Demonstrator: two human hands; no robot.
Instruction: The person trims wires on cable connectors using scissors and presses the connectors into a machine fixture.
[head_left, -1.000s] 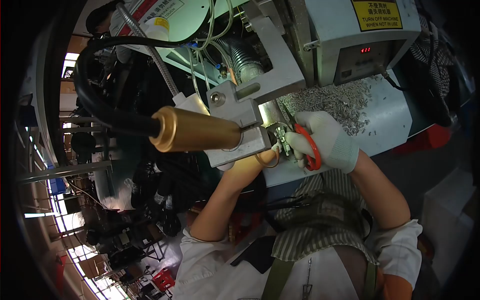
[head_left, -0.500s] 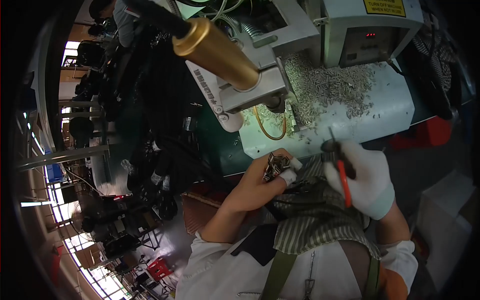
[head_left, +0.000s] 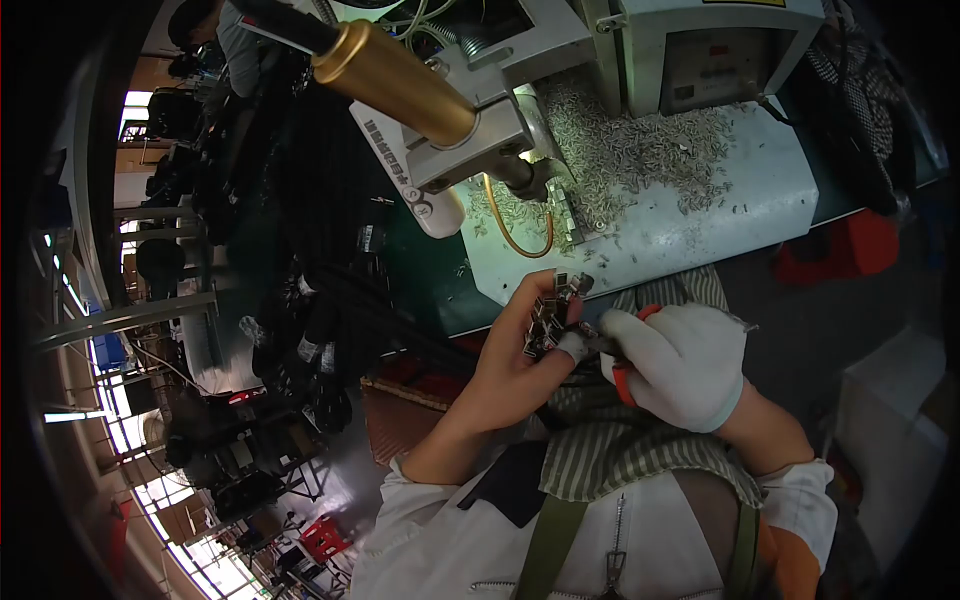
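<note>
My left hand (head_left: 510, 355) is closed around a cluster of small black and metal parts (head_left: 547, 320), which look like connectors with dark leads. White coverings show on some of its fingertips. My right hand (head_left: 680, 365), in a white glove, is wrapped round red-handled pliers (head_left: 623, 383). Their dark jaws lie close to the left thumb and the parts; whether they touch a part cannot be made out. Both hands are above my lap, in front of the machine, over a striped apron (head_left: 610, 465).
A machine with a gold cylinder (head_left: 400, 85) stands over a white work plate (head_left: 720, 225) strewn with small metal scraps (head_left: 640, 150). Left of it, black cables (head_left: 310, 330) lie bundled. A red object (head_left: 840, 250) is at the right, and another person (head_left: 235, 45) sits far left.
My right hand has swung left with the pliers, from pointing up at the plate to beside the parts. The left hand has tilted the cluster more upright. The view has shifted slightly.
</note>
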